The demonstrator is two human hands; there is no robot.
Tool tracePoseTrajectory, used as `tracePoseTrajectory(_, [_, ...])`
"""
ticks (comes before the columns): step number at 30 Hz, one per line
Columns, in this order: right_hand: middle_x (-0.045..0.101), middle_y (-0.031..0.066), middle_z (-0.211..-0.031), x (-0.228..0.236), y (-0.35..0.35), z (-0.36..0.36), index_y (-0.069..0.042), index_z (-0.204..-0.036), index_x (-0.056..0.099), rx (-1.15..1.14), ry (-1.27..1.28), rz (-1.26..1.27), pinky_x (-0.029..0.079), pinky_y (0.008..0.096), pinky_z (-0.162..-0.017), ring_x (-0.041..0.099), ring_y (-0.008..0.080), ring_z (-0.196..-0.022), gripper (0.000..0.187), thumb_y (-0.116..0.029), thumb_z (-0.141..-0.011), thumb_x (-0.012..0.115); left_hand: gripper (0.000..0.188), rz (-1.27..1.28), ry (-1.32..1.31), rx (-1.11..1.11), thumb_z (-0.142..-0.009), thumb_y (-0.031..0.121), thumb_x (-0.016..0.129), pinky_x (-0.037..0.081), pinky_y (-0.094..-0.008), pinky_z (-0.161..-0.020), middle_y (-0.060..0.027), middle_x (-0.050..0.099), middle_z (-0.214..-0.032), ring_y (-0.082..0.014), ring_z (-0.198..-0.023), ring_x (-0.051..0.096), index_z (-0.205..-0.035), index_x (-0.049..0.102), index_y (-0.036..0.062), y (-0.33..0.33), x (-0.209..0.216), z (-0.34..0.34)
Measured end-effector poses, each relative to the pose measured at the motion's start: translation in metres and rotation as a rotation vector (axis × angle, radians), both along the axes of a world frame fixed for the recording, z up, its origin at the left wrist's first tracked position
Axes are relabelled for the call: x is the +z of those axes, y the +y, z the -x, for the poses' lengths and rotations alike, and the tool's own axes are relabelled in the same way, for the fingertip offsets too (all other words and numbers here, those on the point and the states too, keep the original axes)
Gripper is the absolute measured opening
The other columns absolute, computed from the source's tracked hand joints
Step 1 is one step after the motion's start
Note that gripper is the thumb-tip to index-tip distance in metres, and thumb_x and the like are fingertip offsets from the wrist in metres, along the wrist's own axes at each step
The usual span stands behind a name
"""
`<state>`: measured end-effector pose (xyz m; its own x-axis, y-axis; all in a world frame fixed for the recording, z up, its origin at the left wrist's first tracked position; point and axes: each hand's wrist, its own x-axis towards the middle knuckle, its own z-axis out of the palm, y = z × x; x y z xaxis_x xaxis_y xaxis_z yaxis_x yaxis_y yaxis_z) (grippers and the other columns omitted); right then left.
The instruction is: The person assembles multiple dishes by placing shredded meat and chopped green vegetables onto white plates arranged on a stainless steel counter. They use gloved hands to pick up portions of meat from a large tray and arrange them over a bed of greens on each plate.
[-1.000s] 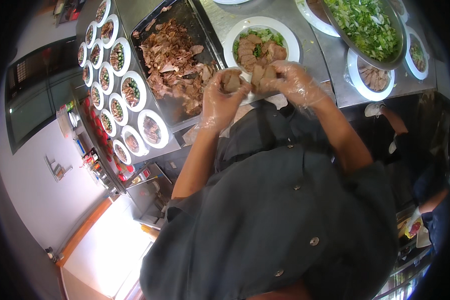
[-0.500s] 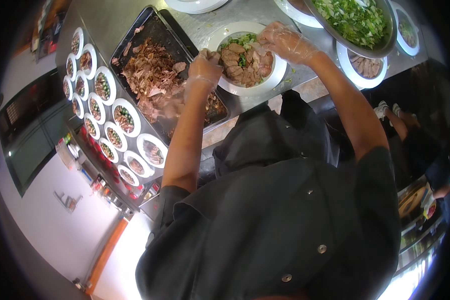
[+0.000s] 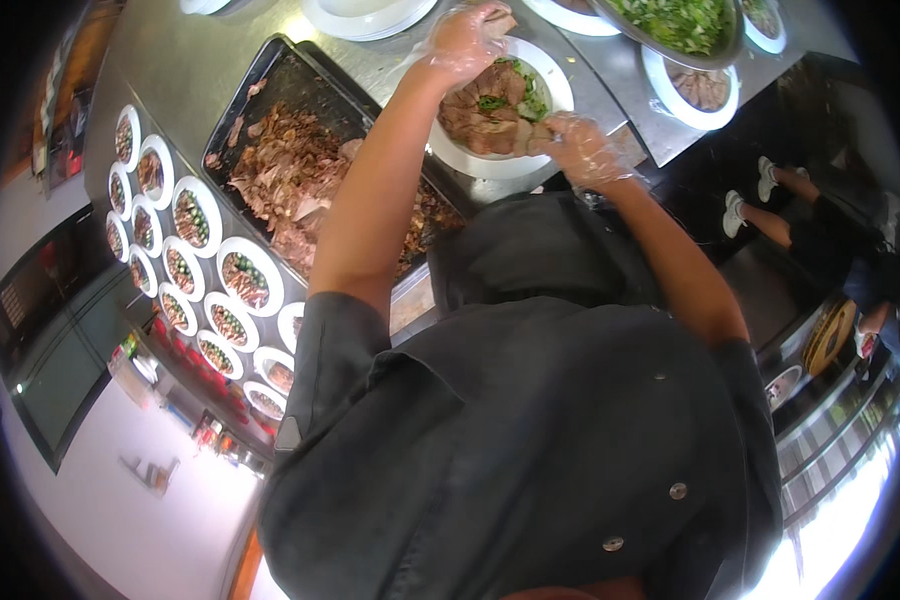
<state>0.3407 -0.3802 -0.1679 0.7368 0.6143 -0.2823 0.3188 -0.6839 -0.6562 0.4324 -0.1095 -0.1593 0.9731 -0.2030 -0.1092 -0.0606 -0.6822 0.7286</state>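
Observation:
A white plate holds slices of brown meat fanned over chopped greens. My left hand, in a clear plastic glove, is closed at the far rim of this plate; a tan patch shows by its fingertips, too unclear to name. My right hand, gloved likewise, grips the near right rim with its fingertips close to the meat. Left of the plate lies a dark baking tray heaped with shredded meat, partly hidden behind my left forearm.
Rows of filled white plates cover the counter's left end. Stacked plates stand at the far side. A metal bowl of chopped greens and another plate of sliced meat are to the right. A person's shoes show beyond the counter.
The plate has turned clockwise, bringing its greens to the right side. My left hand has gone round to the far rim, my right hand to the near right. The whole view has shifted.

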Motion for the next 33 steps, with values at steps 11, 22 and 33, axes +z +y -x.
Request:
tracePoseTrajectory(11, [0.074,0.0259,-0.114,-0.02,0.039,-0.004,-0.002,-0.117,0.075,-0.067,-0.048,-0.01,0.055,0.0517,-0.098,0.07,0.0448,-0.111,0.041,-0.04,-0.101,0.069,0.053,0.277,0.216,0.666,-0.09,0.028,0.086,0.059,-0.0432,-0.098,-0.0261,0.076,-0.128,-0.0316,-0.115,0.076,-0.131,0.07,-0.0033,-0.017,-0.01,0.189])
tracePoseTrajectory(22, [0.074,0.0278,-0.108,-0.012,0.043,-0.018,-0.004,-0.114,0.072,0.11,-0.117,0.032,0.056,0.0537,-0.091,0.071,0.0484,-0.103,0.025,-0.022,-0.103,0.059,0.041,0.041,-0.041,0.598,-0.088,0.02,0.08,0.058,-0.0491,-0.098,-0.0194,0.07,-0.129,-0.0425,-0.114,0.07,-0.127,0.072,0.007,-0.061,-0.034,0.192])
tracePoseTrajectory(33, [0.076,0.0243,-0.109,-0.008,0.042,-0.032,-0.006,-0.115,0.074,0.306,-0.228,0.145,0.058,0.0539,-0.093,0.073,0.0445,-0.106,0.023,-0.013,-0.094,0.072,0.047,-0.116,0.06,0.555,-0.086,0.021,0.079,0.059,-0.0479,-0.099,-0.016,0.071,-0.131,-0.0399,-0.116,0.071,-0.131,0.071,0.0101,-0.063,-0.018,0.181])
